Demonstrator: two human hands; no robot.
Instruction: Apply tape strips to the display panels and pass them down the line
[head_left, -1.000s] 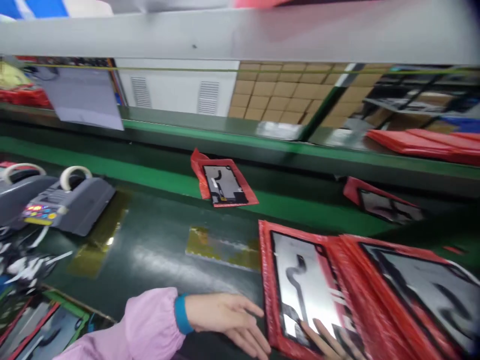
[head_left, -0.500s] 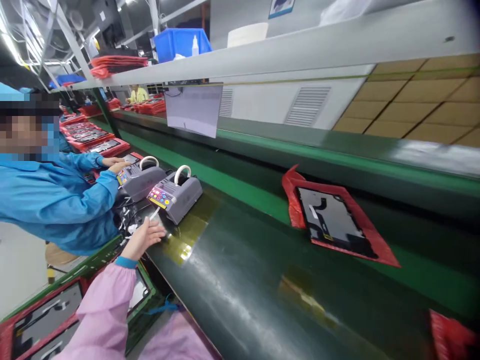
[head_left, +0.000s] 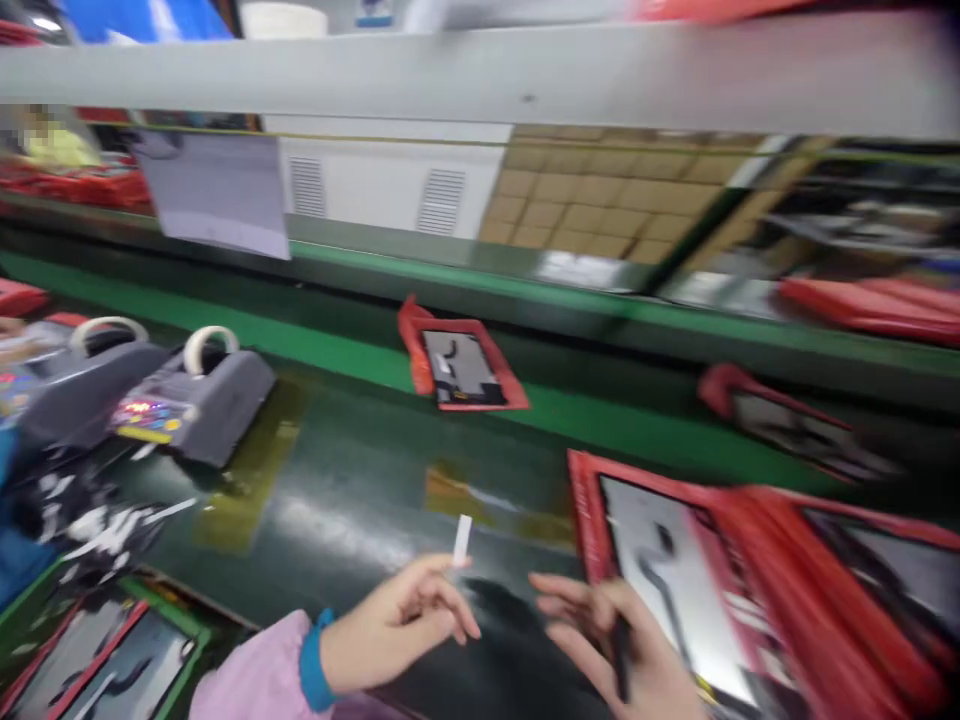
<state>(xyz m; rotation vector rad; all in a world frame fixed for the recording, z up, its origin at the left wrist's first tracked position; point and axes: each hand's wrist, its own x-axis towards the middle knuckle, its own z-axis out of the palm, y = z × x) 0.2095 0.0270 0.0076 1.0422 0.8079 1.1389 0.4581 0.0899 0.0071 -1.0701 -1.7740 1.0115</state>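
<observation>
Left hand (head_left: pixel 390 630), grip closed on a white strip (head_left: pixel 462 540) at the fingertips above the tabletop (head_left: pixel 337 520); right hand (head_left: pixel 656 660), fingers folded round a dark slim thing (head_left: pixel 621 660), by the silver panel (head_left: pixel 697 570); cutting looks done, strip apart from the tape dispenser (head_left: pixel 225 410), not yet on that panel

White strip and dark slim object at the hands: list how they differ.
The white strip is white, while the dark slim object looks black. The strip juts up beyond the fingers of the left hand; the dark object sits within the right hand, against its fingers. Both are narrow.
</observation>
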